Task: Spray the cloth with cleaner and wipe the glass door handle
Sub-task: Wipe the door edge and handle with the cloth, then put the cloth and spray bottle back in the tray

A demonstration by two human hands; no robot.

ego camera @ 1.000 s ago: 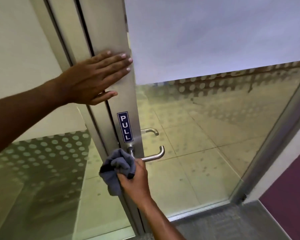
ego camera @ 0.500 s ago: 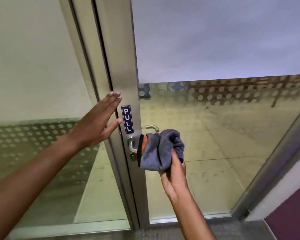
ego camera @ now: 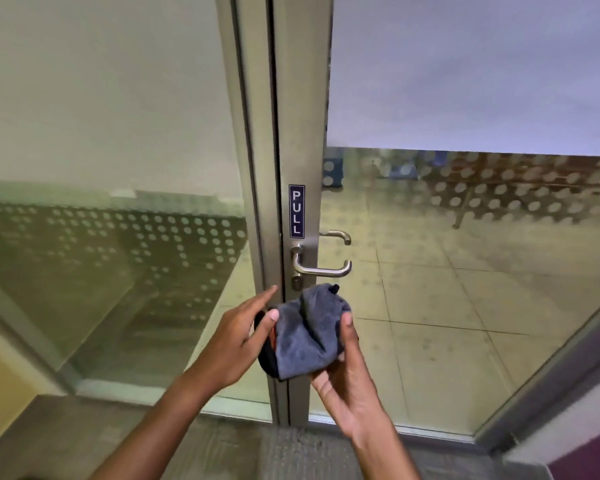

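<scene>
Cloth (ego camera: 309, 336): soft, light, bunched. Cupped in right hand (ego camera: 347, 382), thumb over top; left hand (ego camera: 236, 341) pinching left edge. Probably best held as wad against rigid, slick handle (ego camera: 323, 270).

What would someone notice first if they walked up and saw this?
A bunched grey cloth held between the left hand and right hand, bottom centre, just below the door handle. Above it, a blue PULL sticker runs down the metal door frame. Bands of frosted dots cross the glass on both sides.
</scene>
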